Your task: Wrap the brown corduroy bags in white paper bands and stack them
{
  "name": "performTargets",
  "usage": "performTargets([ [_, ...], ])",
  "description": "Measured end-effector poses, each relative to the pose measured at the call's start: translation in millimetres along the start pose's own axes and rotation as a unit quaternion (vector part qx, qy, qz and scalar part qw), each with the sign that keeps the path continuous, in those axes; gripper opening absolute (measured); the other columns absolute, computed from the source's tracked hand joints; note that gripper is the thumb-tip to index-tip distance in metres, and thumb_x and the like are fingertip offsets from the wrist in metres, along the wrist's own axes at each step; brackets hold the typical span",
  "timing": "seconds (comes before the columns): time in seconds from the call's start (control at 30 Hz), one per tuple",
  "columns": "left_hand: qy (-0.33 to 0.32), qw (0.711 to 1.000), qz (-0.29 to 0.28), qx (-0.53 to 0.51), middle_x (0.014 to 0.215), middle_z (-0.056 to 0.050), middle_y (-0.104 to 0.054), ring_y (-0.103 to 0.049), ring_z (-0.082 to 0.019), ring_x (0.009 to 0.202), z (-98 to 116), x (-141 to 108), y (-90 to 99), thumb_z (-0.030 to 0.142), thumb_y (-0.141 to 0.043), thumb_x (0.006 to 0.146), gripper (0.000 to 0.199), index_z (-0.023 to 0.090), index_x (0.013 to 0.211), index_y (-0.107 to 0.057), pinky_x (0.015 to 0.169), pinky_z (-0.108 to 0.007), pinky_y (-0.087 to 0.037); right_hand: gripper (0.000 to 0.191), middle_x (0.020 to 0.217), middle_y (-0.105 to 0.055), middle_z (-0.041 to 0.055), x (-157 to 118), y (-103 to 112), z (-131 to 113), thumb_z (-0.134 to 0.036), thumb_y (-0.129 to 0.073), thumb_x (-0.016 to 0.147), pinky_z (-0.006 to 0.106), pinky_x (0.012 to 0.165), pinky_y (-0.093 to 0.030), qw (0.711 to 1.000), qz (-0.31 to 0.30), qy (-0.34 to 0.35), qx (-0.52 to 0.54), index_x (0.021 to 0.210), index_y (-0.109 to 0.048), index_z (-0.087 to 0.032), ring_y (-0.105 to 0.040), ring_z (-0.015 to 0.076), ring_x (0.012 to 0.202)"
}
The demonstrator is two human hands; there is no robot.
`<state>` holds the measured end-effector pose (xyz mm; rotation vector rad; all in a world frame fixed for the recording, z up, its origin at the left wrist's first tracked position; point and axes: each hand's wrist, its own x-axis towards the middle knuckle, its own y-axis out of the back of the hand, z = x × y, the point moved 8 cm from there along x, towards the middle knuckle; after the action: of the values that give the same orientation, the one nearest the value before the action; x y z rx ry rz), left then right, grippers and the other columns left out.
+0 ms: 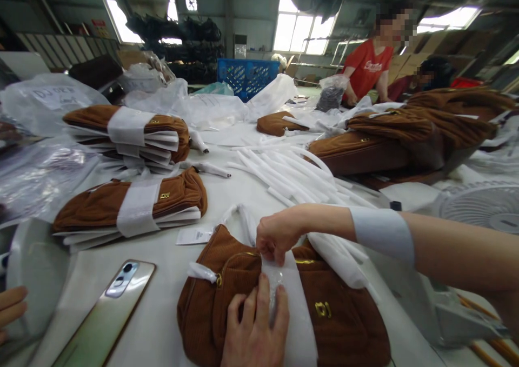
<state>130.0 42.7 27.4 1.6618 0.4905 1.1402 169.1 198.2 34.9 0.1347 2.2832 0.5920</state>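
A brown corduroy bag [344, 324] with gold zips and a gold emblem lies on the white table in front of me. A white wrapping band [298, 307] runs across its middle, with shiny clear tape on it. My left hand [257, 324] lies spread on the bag and the band, fingers apart. Above it my right hand [278, 234] is closed at the band's upper part, fingertips pressed down; whatever it may pinch is hidden. A white paper tag [195, 235] lies beside the bag's upper left corner, and a white-wrapped strap loops above.
Wrapped brown bags [101, 205] lie at the left, more brown bags [377, 145] at the right. White strips [275, 175] cover the middle. A phone [107, 313] and another person's fingers [12, 307] are at lower left. A fan [482, 207] stands right; a person in red [367, 69] is behind.
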Motion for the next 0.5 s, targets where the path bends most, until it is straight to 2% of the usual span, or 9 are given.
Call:
performTargets([
  [0.07,-0.003,1.000,0.004,0.002,0.132,-0.017,-0.057,-0.050,-0.029,0.102,-0.5,-0.4,-1.0,0.093,-0.048,0.060,0.100,0.020,0.128,-0.057,0.087,-0.043,-0.031,0.025,0.053,-0.059,-0.0067,0.7,6.2,6.7,0.002,-0.079,0.051,0.023,0.063,-0.036,0.998,0.046,-0.031,0.021,0.057,-0.066,-0.019,-0.051,0.0110,0.060],
  [0.13,-0.005,1.000,0.009,0.007,0.131,-0.016,-0.058,-0.050,-0.029,0.103,0.0,-0.8,-2.0,0.093,-0.049,0.059,0.100,0.021,0.127,-0.058,0.087,-0.043,-0.032,0.027,0.051,-0.058,-0.0056,2.8,8.9,10.4,0.000,-0.083,0.047,0.024,0.064,-0.036,0.997,0.058,-0.029,0.030,0.054,-0.066,-0.019,-0.052,0.0120,0.060],
  [0.3,0.024,0.999,0.034,0.004,0.128,-0.016,-0.059,-0.052,-0.029,0.101,1.0,-3.5,-5.5,0.091,-0.050,0.062,0.092,0.022,0.122,-0.062,0.086,-0.044,-0.035,0.025,0.056,-0.058,-0.0070,15.6,9.0,26.1,-0.018,-0.088,0.052,0.024,0.058,-0.032,1.000,0.014,0.016,-0.009,0.064,-0.066,-0.017,-0.047,0.0098,0.057],
  [0.4,0.040,0.998,0.042,0.009,0.129,-0.016,-0.059,-0.053,-0.031,0.101,1.7,-6.8,-9.4,0.079,-0.060,0.068,0.077,0.023,0.121,-0.063,0.086,-0.046,-0.037,0.041,0.060,-0.055,-0.0085,27.2,7.0,50.0,-0.038,-0.089,0.049,0.023,0.055,-0.031,1.000,0.003,0.018,0.010,0.072,-0.063,-0.016,-0.043,0.0083,0.056],
  [0.5,0.042,0.998,0.021,0.029,0.132,-0.014,-0.058,-0.054,-0.030,0.103,3.3,-10.0,-17.7,0.057,-0.071,0.075,0.060,0.027,0.126,-0.061,0.088,-0.046,-0.039,0.054,0.061,-0.051,-0.0089,35.7,-0.6,74.9,-0.055,-0.085,0.049,0.022,0.055,-0.032,0.995,0.004,0.019,0.102,0.077,-0.060,-0.016,-0.042,0.0077,0.058],
])
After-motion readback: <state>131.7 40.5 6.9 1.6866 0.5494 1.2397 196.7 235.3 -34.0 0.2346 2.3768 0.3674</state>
